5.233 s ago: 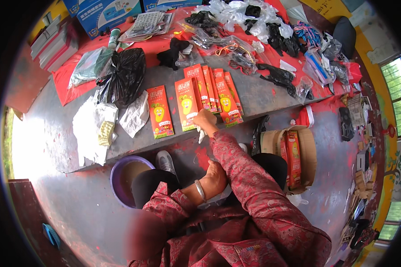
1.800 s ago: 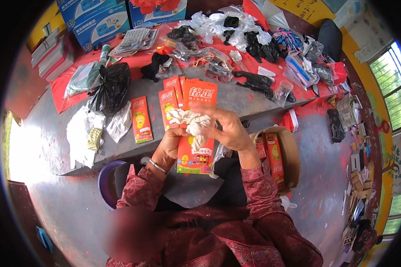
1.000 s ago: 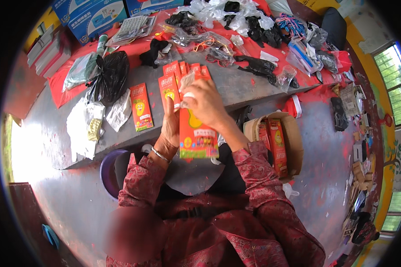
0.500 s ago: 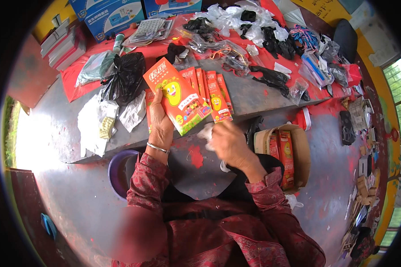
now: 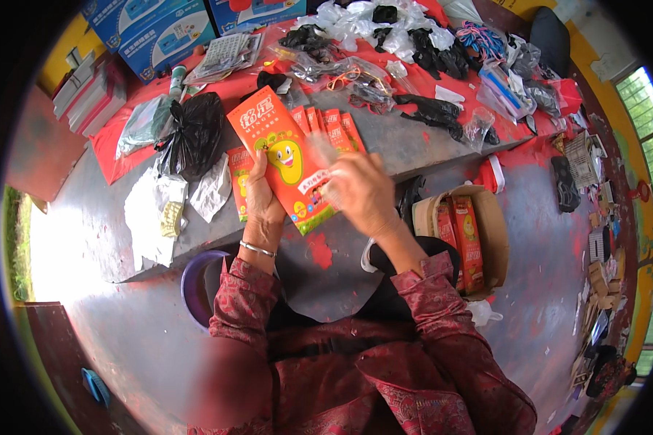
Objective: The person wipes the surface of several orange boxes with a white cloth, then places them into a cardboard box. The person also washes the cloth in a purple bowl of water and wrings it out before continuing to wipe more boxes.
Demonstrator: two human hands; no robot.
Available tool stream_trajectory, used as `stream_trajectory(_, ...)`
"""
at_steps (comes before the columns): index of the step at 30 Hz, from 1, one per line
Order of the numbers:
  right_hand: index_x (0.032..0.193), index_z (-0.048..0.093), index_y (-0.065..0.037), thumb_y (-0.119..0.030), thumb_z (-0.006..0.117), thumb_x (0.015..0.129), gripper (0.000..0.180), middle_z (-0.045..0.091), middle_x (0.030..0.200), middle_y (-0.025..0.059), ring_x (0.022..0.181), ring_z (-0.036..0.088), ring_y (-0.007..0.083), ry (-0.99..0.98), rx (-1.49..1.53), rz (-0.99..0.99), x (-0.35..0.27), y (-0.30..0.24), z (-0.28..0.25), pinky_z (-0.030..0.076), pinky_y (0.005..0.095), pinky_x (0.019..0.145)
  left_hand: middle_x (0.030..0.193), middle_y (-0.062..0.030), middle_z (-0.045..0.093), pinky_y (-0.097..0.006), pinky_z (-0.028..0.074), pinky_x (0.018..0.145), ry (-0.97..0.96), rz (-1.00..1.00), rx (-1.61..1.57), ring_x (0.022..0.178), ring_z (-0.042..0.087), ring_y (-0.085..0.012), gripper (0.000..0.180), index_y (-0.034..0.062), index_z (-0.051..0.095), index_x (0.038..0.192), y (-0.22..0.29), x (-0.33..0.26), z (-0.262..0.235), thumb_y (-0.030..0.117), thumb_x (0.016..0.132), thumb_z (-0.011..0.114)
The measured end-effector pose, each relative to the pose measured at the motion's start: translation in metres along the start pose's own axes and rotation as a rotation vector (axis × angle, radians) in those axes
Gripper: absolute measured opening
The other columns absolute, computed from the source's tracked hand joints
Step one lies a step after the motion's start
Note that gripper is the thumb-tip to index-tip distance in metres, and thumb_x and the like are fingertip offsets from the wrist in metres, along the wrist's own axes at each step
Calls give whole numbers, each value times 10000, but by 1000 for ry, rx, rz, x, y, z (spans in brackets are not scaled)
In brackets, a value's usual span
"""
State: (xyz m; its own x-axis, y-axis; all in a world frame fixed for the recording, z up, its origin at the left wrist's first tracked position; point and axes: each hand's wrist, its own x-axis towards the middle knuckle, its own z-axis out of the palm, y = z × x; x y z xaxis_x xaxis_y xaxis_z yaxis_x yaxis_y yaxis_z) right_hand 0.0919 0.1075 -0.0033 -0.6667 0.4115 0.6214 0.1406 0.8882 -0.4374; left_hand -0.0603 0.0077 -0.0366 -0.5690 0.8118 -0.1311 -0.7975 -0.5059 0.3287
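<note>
My left hand (image 5: 267, 204) is closed on the left edge of a flat orange box (image 5: 283, 161) with a smiling yellow cartoon fruit and a green lower edge. It holds the box tilted above the table's near edge. My right hand (image 5: 366, 192), blurred by motion, lies over the box's right side with a crumpled whitish wad (image 5: 322, 149) in its fingers, seemingly a cloth or tissue. Behind the held box, several similar orange boxes (image 5: 335, 125) lie fanned on the grey tabletop (image 5: 406, 148). Another orange box (image 5: 238, 168) shows left of my left hand.
Black tied bag (image 5: 194, 138) and white papers (image 5: 152, 217) lie on the table's left. Plastic bags (image 5: 384, 29) cover the red cloth at the back. Below the edge stand a purple basin (image 5: 190, 291) and an open carton (image 5: 497, 243) holding orange boxes (image 5: 470, 246).
My right hand has moved up with the whitish wad, from the box's lower right corner onto its front. My left hand still holds the box; the whole view has shifted slightly.
</note>
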Motion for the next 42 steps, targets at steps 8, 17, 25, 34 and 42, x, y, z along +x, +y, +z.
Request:
stream_trajectory(8, 835, 585, 6, -116, 543, 835, 129, 593, 780, 54, 695, 543, 95, 350, 569, 686, 3, 36, -38, 443, 247, 620, 1216, -150, 508, -481, 440, 897, -114, -269, -210, 1071, 529, -309, 527, 48, 426, 1229, -15, -11, 12, 409, 859, 530)
stream_trajectory(17, 839, 600, -73, -114, 654, 678, 175, 550, 979, 36, 845, 500, 245, -233, 44, -245, 3, -31, -7, 431, 326, 756, 1248, -171, 477, -466, 406, 939, -211, -410, -182, 1100, 507, -307, 531, 60, 395, 1268, -20, -15, -6, 440, 899, 428)
stream_trajectory(25, 835, 576, -56, -128, 632, 727, 141, 573, 878, 75, 821, 515, 279, 73, -148, 58, 35, 38, -9, 437, 367, 715, 1283, -221, 422, -482, 404, 941, -250, -623, -175, 1144, 465, -354, 722, 47, 304, 1327, -33, -37, 28, 546, 833, 471)
stream_trajectory(34, 826, 597, -47, -68, 646, 693, 144, 605, 827, 92, 765, 551, 282, 48, 175, -81, 39, 0, -30, 445, 367, 731, 1116, -125, 549, -411, 448, 893, -217, -565, 163, 1026, 555, -266, 645, 27, 401, 1240, -28, -40, 6, -158, 635, 526)
stream_trajectory(42, 819, 625, -64, -153, 638, 736, 122, 605, 848, 79, 805, 552, 246, 295, -333, 237, 39, 68, -27, 452, 352, 689, 1195, -258, 470, -488, 447, 896, -287, -567, 148, 1123, 466, -419, 753, -25, 268, 1310, -28, -45, 20, -83, 611, 540)
